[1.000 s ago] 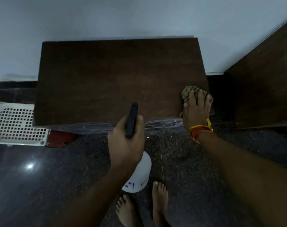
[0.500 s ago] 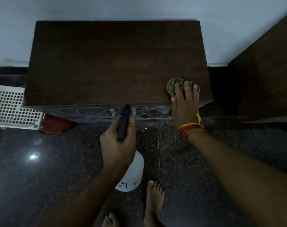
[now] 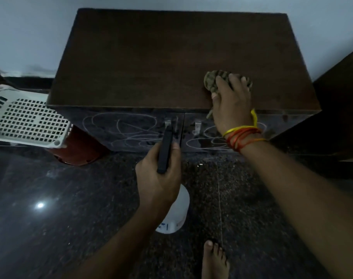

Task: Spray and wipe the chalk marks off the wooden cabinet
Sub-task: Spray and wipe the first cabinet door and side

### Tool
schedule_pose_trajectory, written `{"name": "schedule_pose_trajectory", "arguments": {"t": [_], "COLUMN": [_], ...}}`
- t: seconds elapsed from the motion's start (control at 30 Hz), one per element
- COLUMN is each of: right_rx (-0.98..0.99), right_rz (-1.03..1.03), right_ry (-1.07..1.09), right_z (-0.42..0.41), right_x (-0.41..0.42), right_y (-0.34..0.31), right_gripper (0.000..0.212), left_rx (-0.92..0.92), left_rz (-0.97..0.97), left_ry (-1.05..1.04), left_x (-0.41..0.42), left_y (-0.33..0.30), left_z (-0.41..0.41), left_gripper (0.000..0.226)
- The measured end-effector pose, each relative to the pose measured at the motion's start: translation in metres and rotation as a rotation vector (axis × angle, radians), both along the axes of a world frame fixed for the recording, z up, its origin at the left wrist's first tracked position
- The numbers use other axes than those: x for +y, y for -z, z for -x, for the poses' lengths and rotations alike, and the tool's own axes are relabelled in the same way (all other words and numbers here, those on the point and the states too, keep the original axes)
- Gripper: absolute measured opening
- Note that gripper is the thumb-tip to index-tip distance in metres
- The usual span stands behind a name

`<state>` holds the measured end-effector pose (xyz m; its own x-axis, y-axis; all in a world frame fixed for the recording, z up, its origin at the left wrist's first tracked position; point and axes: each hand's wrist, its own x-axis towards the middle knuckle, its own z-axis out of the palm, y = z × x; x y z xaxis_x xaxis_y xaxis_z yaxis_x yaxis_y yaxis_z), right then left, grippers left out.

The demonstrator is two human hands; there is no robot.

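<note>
- At the bottom of the frame, right of centre, I am seeing one bare foot (image 3: 214, 260) standing on the dark speckled floor (image 3: 71, 218).
- Just above it, in the lower middle, my left hand (image 3: 158, 178) is closing around a spray bottle (image 3: 174, 214); its white body is hanging below the fist and its black head (image 3: 165, 150) is pointing up the frame at the cabinet front.
- The bottle is hanging clear of the floor and short of the cabinet doors, not touching either as far as I can tell.
- Above that, across the middle, the dark doors of the wooden cabinet (image 3: 177, 57) are showing white looping chalk marks (image 3: 127, 127) on both panels, with two small pale handles (image 3: 197, 126) near the centre seam.
- My right hand (image 3: 232, 103), with yellow and orange threads (image 3: 243, 137) wrapping the wrist, is pressing down on a bunched checked cloth (image 3: 211, 81), fingers curling over it.
- The cloth is sitting on the cabinet's brown top near its front right edge, with a tail hanging over the edge under my palm.
- At middle left, a white perforated basket (image 3: 24, 119) is lying tilted beside the cabinet, over a red-brown pot (image 3: 77, 150).
- Farthest off, a pale wall (image 3: 30, 27) is running behind the cabinet, and dark wooden furniture (image 3: 342, 97) is filling the right edge.
</note>
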<state>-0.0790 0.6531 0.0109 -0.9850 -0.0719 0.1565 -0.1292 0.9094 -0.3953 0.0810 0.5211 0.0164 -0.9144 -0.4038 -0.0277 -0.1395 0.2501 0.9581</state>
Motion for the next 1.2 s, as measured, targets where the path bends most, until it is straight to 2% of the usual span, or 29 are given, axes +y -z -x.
{"name": "schedule_pose_trajectory", "arguments": {"t": [0.23,0.47,0.77,0.93,1.07,1.2], "right_rx": [0.231,0.269,0.411,0.499,0.483,0.476], "right_rz": [-0.061,-0.167,0.009,0.161,0.177,0.191], "right_ry": [-0.085,-0.114,-0.169,-0.068,0.004,0.034], "right_z": [0.018,0.006,-0.052,-0.082,-0.095,-0.105], "right_x": [-0.019,-0.044,-0.065,-0.069,-0.065,-0.061], "right_y": [0.005,0.005,0.026,0.033,0.035,0.036], "right_gripper": [0.036,0.033,0.032,0.036,0.037,0.037], "left_rx": [0.129,0.266,0.347,0.328,0.343,0.341], "left_rz": [0.071,0.044,0.007,-0.025,-0.005,-0.002], "left_ry": [-0.022,-0.07,-0.053,-0.061,-0.043,-0.066], "left_x": [-0.036,-0.062,-0.091,-0.098,-0.095,-0.103], "left_y": [0.091,0.143,0.139,0.143,0.146,0.148], "left_z": [-0.007,-0.013,-0.039,-0.046,-0.052,-0.056], "left_gripper": [0.036,0.032,0.025,0.03,0.036,0.034]}}
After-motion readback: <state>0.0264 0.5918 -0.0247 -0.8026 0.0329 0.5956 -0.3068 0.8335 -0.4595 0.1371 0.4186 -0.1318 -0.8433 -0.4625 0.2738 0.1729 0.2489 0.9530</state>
